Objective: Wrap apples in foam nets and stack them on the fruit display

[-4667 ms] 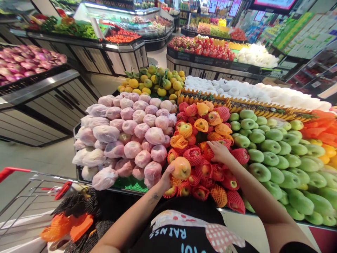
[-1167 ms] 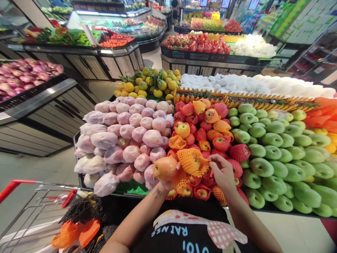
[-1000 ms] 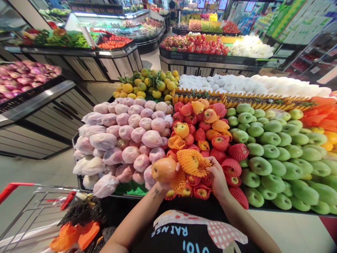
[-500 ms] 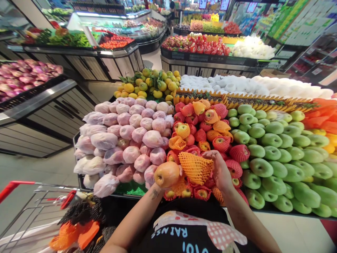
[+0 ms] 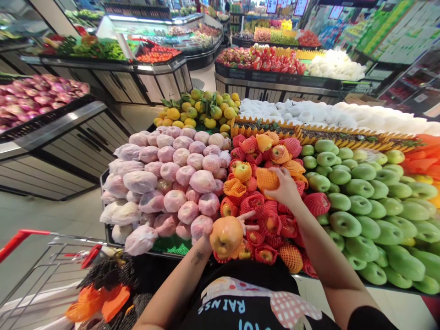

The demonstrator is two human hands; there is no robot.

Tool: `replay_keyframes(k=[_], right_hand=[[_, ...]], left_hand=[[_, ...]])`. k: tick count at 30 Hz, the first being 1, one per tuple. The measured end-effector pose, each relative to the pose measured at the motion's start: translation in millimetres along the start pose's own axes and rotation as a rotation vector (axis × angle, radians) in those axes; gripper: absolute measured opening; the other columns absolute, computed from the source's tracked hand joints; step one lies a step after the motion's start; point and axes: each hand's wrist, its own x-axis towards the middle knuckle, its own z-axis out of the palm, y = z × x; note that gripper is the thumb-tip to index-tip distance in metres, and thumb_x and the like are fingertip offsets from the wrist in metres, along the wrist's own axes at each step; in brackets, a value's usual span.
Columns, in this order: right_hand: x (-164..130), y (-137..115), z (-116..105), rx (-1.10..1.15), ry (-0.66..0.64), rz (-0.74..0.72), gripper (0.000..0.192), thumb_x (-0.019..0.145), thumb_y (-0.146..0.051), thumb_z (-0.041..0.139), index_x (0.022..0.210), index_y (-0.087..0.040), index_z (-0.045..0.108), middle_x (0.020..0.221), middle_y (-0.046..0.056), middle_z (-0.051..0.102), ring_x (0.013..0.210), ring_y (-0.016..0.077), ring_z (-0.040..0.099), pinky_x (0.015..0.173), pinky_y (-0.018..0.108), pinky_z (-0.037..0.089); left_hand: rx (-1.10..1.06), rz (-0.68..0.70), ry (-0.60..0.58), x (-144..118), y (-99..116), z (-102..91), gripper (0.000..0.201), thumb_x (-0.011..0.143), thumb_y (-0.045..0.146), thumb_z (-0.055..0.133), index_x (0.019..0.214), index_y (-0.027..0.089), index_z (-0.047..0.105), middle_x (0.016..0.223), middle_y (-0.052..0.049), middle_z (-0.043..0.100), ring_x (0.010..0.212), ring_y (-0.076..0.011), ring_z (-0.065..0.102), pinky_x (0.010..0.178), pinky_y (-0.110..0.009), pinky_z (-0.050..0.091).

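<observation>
1. My left hand [image 5: 220,236] cups a bare apple [image 5: 226,236] at six o'clock in the head view, over the near edge of the counter [image 5: 165,242]. My fingers [image 5: 248,219] wrap it from behind, with two tips showing past its right side.
2. I judge the apple firm, smooth and a little slippery without its net. It has some weight and bruises if squeezed or dropped, so a broad palm hold around its widest part suits it best.
3. My right hand [image 5: 285,188], at about twelve o'clock from the apple, is closed on an orange foam net [image 5: 267,178] above the pile. The net looks soft, light and springy, so a pinch at its rim should do.
4. Netted apples [image 5: 271,222] lie beneath both hands.
5. Pink wrapped fruit [image 5: 172,183] is at nine o'clock, green fruit [image 5: 360,201] at three.
6. A cart [image 5: 51,256] stands at eight o'clock.
</observation>
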Motion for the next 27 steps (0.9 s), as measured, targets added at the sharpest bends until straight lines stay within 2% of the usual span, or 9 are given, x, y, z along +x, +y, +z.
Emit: replay_keyframes(k=[3, 6, 9, 12, 15, 18, 20, 23, 27], right_hand=[[55, 12, 13, -0.374, 0.051, 0.072, 0.066, 0.075, -0.022, 0.076, 0.138, -0.022, 0.055, 0.148, 0.021, 0.037, 0.124, 0.0389, 0.054, 0.086, 0.048, 0.056], [90, 15, 35, -0.513, -0.057, 0.021, 0.048, 0.083, -0.017, 0.067, 0.131, -0.022, 0.061, 0.139, 0.021, 0.047, 0.120, 0.0378, 0.054, 0.080, 0.045, 0.057], [103, 16, 56, -0.515, -0.099, -0.020, 0.035, 0.092, -0.013, 0.050, 0.123, -0.017, 0.066, 0.134, 0.024, 0.053, 0.112, 0.0359, 0.056, 0.078, 0.044, 0.057], [105, 23, 64, -0.501, -0.137, -0.046, 0.043, 0.093, -0.011, 0.048, 0.135, -0.014, 0.060, 0.136, 0.026, 0.054, 0.114, 0.0369, 0.056, 0.082, 0.047, 0.057], [101, 34, 55, -0.460, -0.179, -0.071, 0.074, 0.086, -0.017, 0.069, 0.153, -0.017, 0.040, 0.147, 0.024, 0.050, 0.125, 0.0381, 0.055, 0.095, 0.050, 0.053], [86, 37, 41, -0.420, -0.170, -0.070, 0.105, 0.076, -0.029, 0.084, 0.161, -0.017, 0.023, 0.162, 0.025, 0.033, 0.144, 0.0401, 0.042, 0.111, 0.053, 0.044], [66, 31, 32, -0.366, -0.127, -0.063, 0.107, 0.077, -0.032, 0.084, 0.161, -0.014, 0.022, 0.166, 0.025, 0.025, 0.153, 0.0398, 0.029, 0.119, 0.054, 0.036], [18, 12, 19, -0.130, -0.087, -0.102, 0.092, 0.078, -0.029, 0.083, 0.156, -0.013, 0.038, 0.163, 0.023, 0.036, 0.151, 0.0375, 0.034, 0.122, 0.054, 0.034], [-62, -18, 3, 0.303, -0.138, -0.228, 0.047, 0.090, -0.034, 0.071, 0.136, -0.027, 0.063, 0.138, 0.010, 0.067, 0.132, 0.0289, 0.060, 0.116, 0.051, 0.045]], left_hand=[[-0.058, -0.053, -0.173, 0, 11, 6.8, 0.107, 0.031, 0.068, 0.083, 0.119, 0.011, 0.064, 0.100, -0.014, 0.071, 0.088, -0.0251, 0.070, 0.073, -0.030, 0.054], [-0.075, -0.061, -0.171, -2, 12, 0.7, 0.101, 0.036, 0.065, 0.081, 0.120, 0.012, 0.064, 0.108, -0.014, 0.071, 0.079, -0.0186, 0.068, 0.069, -0.026, 0.053], [-0.045, -0.100, -0.169, -3, 9, -8.8, 0.105, 0.037, 0.064, 0.080, 0.127, 0.012, 0.061, 0.118, -0.017, 0.069, 0.078, -0.0196, 0.070, 0.063, -0.025, 0.051], [-0.044, -0.120, -0.186, -5, 8, -11.9, 0.122, 0.029, 0.065, 0.084, 0.135, 0.011, 0.057, 0.122, -0.019, 0.068, 0.077, -0.0211, 0.071, 0.059, -0.024, 0.050], [-0.034, -0.102, -0.199, -7, 8, -7.1, 0.128, 0.027, 0.070, 0.083, 0.137, 0.011, 0.056, 0.123, -0.021, 0.068, 0.078, -0.0215, 0.070, 0.059, -0.023, 0.049], [0.044, -0.021, -0.202, -9, 6, 3.8, 0.117, 0.038, 0.080, 0.075, 0.131, 0.011, 0.060, 0.109, -0.016, 0.072, 0.089, -0.0290, 0.071, 0.064, -0.028, 0.052], [0.099, 0.102, -0.184, -10, 4, 12.6, 0.103, 0.046, 0.087, 0.067, 0.113, 0.008, 0.068, 0.100, -0.017, 0.071, 0.094, -0.0336, 0.070, 0.074, -0.035, 0.055], [0.118, 0.243, -0.092, -10, -4, 20.3, 0.089, 0.060, 0.089, 0.057, 0.093, 0.007, 0.072, 0.101, -0.020, 0.071, 0.078, -0.0280, 0.069, 0.073, -0.038, 0.055], [0.024, 0.166, 0.149, -5, -27, 11.3, 0.086, 0.070, 0.089, 0.050, 0.098, 0.011, 0.073, 0.085, -0.013, 0.074, 0.068, -0.0255, 0.067, 0.063, -0.037, 0.054]])
